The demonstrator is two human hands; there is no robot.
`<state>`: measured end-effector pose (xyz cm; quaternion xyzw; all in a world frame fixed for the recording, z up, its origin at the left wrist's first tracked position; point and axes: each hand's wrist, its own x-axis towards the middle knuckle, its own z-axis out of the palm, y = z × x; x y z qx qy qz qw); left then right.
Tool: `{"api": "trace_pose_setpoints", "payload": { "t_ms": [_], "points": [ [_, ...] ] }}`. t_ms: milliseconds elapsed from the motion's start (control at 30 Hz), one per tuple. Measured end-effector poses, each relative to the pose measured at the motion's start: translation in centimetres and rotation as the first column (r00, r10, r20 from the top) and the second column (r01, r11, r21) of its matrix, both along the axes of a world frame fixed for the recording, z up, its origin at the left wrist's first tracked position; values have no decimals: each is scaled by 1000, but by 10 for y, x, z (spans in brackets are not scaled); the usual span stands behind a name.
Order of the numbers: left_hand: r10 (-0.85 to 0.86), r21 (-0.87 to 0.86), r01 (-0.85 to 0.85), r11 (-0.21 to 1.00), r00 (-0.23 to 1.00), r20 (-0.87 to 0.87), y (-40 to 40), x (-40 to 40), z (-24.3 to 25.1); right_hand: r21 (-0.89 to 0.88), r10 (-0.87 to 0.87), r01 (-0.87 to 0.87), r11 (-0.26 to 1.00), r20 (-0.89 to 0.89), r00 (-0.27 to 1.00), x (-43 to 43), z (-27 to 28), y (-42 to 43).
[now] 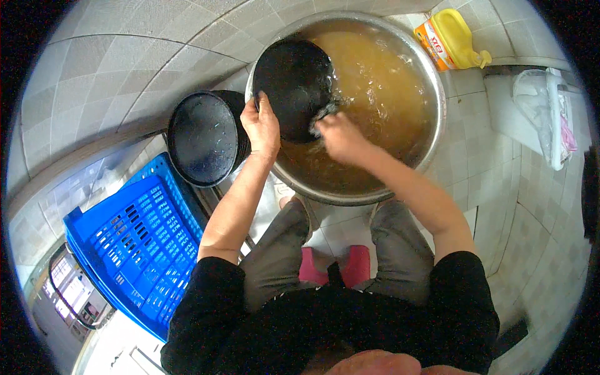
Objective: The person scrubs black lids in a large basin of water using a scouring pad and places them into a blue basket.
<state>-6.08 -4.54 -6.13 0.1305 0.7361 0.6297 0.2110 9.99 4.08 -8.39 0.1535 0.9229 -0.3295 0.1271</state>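
Note:
A round black pan [293,86] is tilted inside a large metal basin [439,122] of cloudy brown water [375,93]. My left hand [262,125] grips the pan's near-left rim, thumb on the inner face. Pressed to the pan's lower right edge is a wire scrubber [324,117], held in the fingers of my right hand [341,137]. That hand is slightly blurred, and it hides part of the scrubber. Left of the basin stands a stack of similar round black pans [202,138], the top one wet and speckled with drops.
Blue plastic crates [140,239] lean at the left. Behind the basin to the right sits a yellow detergent jug [452,37] with a pump. A white bin [553,117] with a plastic liner is at the far right. A pink stool [354,267] shows between my legs. Tiled walls surround the basin.

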Motion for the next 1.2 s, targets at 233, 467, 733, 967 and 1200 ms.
{"api": "trace_pose_setpoints", "payload": {
  "t_ms": [233, 467, 733, 967, 1200],
  "points": [
    [-76, 34, 71, 997, 977, 197, 3, 10, 8, 19, -119, 149, 989, -505, 855, -48, 47, 1],
    [6, 29, -19, 999, 923, 385, 11, 27, 7, 263, -227, 263, 928, -159, 961, 8, -17, 66],
    [-86, 1, 91, 996, 941, 328, 6, 35, -3, 112, -96, 166, 980, -461, 882, -25, 28, -5],
    [-113, 31, 109, 994, 962, 250, 21, 57, 2, 218, -291, 324, 921, -171, 942, -9, -39, 76],
    [73, -41, -61, 997, 914, 398, 12, 43, -68, 28, -208, 206, 978, 136, 969, 18, -24, 34]
  ]
}}
